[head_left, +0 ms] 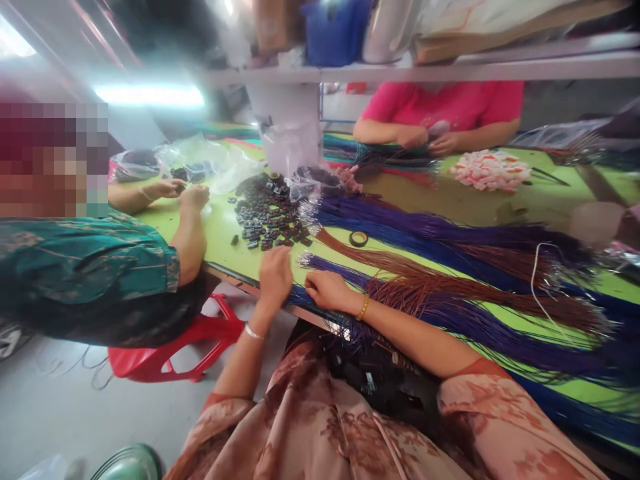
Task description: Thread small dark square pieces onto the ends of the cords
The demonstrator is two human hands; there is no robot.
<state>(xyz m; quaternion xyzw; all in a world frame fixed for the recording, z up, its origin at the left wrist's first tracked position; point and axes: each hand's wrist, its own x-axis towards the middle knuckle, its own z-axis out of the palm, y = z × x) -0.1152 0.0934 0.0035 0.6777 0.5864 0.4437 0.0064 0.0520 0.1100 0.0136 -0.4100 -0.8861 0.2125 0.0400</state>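
My left hand (276, 275) is at the table's near edge, its fingers curled together, close to a pile of small black connectors (270, 210). Whatever it may hold is hidden. Just to its right, my right hand (329, 291) is closed, with the fingertips turned inward and their contents hidden. Blue wires (300, 297) run below and between the two hands. Behind my right hand lie the silvery tips of a purple-blue wire bundle (313, 262). A brown wire bundle (400, 273) stretches across the table to the right. Dark pieces with wires rest on my lap.
A roll of tape (359, 238) lies between wire bundles. To the left, a co-worker in a green top (90, 267) sits on a red stool (200, 337). Across the table, a person in pink (445, 110) works near a whitish-pink heap (491, 170). An overhead shelf (450, 72) holds a blue bin (336, 33).
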